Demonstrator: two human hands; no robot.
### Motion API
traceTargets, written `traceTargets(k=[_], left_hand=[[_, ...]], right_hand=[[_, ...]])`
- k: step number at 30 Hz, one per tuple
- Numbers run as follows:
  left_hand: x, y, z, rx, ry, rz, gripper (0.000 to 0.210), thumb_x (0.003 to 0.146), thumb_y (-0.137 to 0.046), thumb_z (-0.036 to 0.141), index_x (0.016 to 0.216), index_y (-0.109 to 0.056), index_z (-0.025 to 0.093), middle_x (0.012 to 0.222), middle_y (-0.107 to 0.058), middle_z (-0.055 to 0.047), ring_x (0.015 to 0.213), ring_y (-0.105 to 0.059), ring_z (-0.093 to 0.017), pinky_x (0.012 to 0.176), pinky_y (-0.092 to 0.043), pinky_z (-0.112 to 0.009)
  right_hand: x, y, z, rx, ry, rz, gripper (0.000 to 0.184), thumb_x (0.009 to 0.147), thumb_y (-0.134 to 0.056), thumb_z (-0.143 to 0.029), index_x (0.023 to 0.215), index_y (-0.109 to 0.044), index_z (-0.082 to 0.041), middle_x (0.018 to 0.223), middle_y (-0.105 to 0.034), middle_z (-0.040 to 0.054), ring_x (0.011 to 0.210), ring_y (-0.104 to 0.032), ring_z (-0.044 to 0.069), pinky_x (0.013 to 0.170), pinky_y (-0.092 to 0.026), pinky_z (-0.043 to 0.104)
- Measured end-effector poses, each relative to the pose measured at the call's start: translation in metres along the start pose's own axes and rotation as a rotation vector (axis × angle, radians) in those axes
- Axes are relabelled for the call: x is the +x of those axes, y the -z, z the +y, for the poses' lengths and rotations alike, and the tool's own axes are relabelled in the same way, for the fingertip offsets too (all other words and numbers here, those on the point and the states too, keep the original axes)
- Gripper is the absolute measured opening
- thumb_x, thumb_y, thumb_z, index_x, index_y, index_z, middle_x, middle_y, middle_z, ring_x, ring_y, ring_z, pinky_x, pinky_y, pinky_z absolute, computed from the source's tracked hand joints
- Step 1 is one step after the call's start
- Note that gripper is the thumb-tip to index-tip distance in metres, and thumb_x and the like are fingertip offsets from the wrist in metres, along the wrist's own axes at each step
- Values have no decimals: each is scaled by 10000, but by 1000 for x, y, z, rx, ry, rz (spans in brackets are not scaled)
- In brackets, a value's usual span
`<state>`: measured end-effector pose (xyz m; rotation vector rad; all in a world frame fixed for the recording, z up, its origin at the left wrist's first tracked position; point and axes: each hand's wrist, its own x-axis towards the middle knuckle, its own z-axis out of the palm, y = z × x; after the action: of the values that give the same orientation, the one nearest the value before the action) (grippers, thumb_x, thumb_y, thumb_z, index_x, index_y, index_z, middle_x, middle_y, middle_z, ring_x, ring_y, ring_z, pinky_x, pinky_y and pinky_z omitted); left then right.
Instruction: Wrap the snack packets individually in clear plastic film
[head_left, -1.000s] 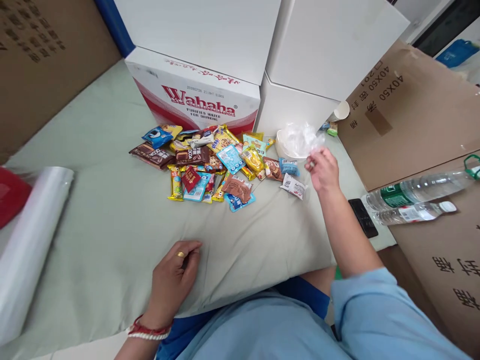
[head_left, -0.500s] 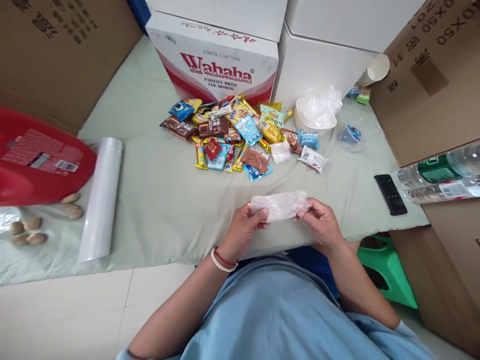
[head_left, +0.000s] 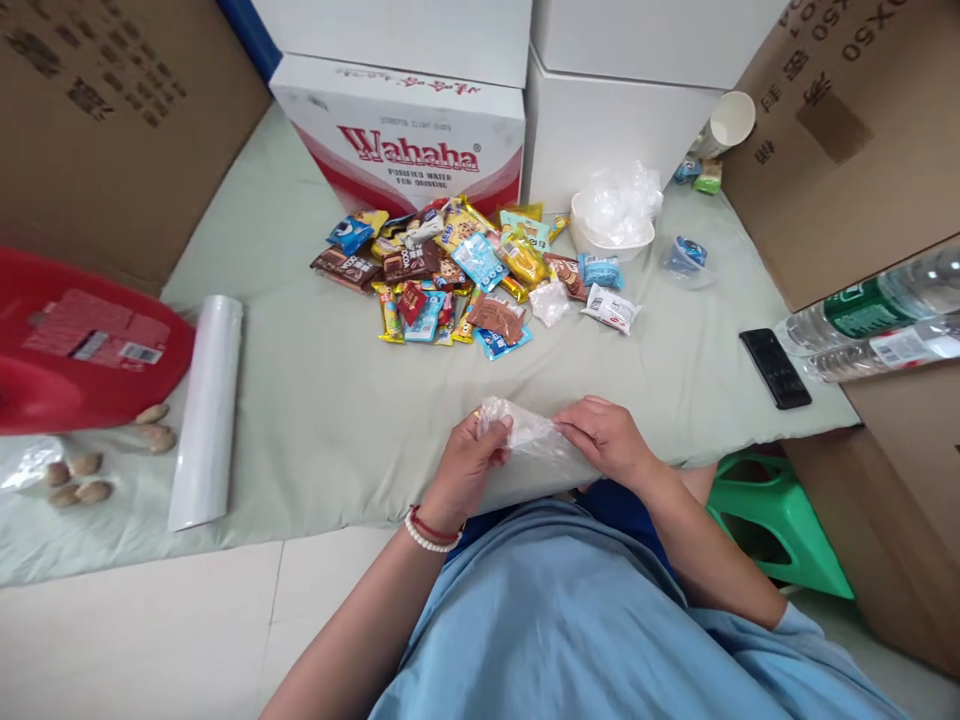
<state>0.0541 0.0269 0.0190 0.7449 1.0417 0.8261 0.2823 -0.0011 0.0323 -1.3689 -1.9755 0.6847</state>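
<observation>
A crumpled piece of clear plastic film [head_left: 525, 432] is stretched between my two hands, just above the front of the cloth-covered table. My left hand [head_left: 469, 460] is closed on its left end, thumb on top. A tiny bit of yellow shows by the left fingertips, too small to name. My right hand [head_left: 606, 440] pinches the film at its right side, and a loose flap hangs below. Beyond the hands lies a pile of wrapped snacks [head_left: 450, 265]. At its front right are a small white crinkled packet [head_left: 550, 301] and a white snack wrapper [head_left: 611, 309].
A white bowl [head_left: 600, 243] with crumpled clear plastic stands before the boxes, near a clear tub [head_left: 688, 262]. On the right lie a phone [head_left: 775, 368] and plastic bottles [head_left: 862, 310]. A film roll [head_left: 206, 410], walnuts [head_left: 82, 480] and a red container [head_left: 90, 345] are left.
The film, a flat folded strip before, is now partly opened out and crumpled. My right hand has shifted left along it and turned over. The view has moved slightly.
</observation>
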Motion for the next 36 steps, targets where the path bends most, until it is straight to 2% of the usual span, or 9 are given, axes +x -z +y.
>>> traceTargets(k=[4, 9, 12, 19, 23, 28, 30, 33, 36], left_hand=[[1, -3, -8, 56, 28, -7, 799, 616, -967, 536, 1238, -565, 236, 957, -637, 3, 791, -611, -163, 507, -437, -215], [13, 8, -5, -7, 27, 19, 784, 575, -996, 370, 1205, -552, 231, 1002, -672, 9, 831, -637, -141, 643, -499, -220], [20, 21, 1, -50, 55, 61, 754, 566, -994, 358, 1170, -564, 223, 1039, -692, -11, 873, -661, -150, 702, -521, -237], [19, 40, -7, 158, -71, 239, 451, 715, -856, 479, 988, -631, 199, 864, -634, 3, 675, -565, -124, 601, -460, -252], [1, 34, -5, 492, -346, 453, 353, 868, -764, 456, 1090, -633, 214, 997, -637, -31, 774, -592, -146, 695, -495, -279], [-12, 6, -8, 900, -745, 36, 443, 880, -793, 514, 1197, -675, 228, 1185, -664, -116, 1024, -646, -252, 900, -551, -406], [-6, -1, -14, 986, -816, -44, 259, 951, -725, 415, 1137, -705, 235, 1129, -697, -109, 1047, -648, -262, 910, -543, -420], [5, 2, -18, 884, -728, -22, 136, 1021, -589, 237, 950, -705, 228, 859, -678, -30, 785, -626, -169, 736, -513, -301], [7, 16, -15, 700, -576, 130, 113, 1013, -620, 279, 930, -667, 219, 798, -644, 5, 659, -574, -128, 620, -472, -244]], right_hand=[[0, -15, -2, 253, -229, 77, 262, 1005, -635, -458, 935, -777, -249, 791, -717, 27, 686, -610, 168, 675, -500, 302], [7, -27, 6, 802, -720, 293, 430, 748, -846, -620, 839, -699, -226, 664, -616, -25, 515, -427, 108, 447, -284, 239], [10, -26, 14, 936, -883, 273, 510, 633, -914, -626, 806, -663, -216, 616, -570, -44, 467, -329, 77, 406, -165, 228], [9, -20, 15, 780, -818, 245, 489, 674, -905, -627, 782, -694, -199, 573, -509, -65, 477, -324, 63, 429, -199, 224], [8, -18, 12, 832, -864, 240, 491, 657, -920, -605, 799, -686, -198, 598, -541, -63, 446, -329, 53, 406, -195, 225], [9, -21, 2, 909, -799, 155, 454, 721, -879, -562, 948, -749, -191, 593, -550, -65, 473, -416, 72, 451, -298, 227], [10, -23, 1, 889, -771, 136, 438, 758, -849, -544, 983, -761, -179, 563, -535, -70, 480, -426, 75, 475, -319, 229], [9, -23, 4, 834, -770, 168, 441, 761, -842, -523, 1008, -767, -165, 551, -536, -72, 481, -432, 72, 484, -326, 225], [5, -22, 9, 841, -818, 209, 482, 706, -880, -519, 1017, -757, -171, 619, -591, -59, 468, -416, 63, 442, -298, 221]])
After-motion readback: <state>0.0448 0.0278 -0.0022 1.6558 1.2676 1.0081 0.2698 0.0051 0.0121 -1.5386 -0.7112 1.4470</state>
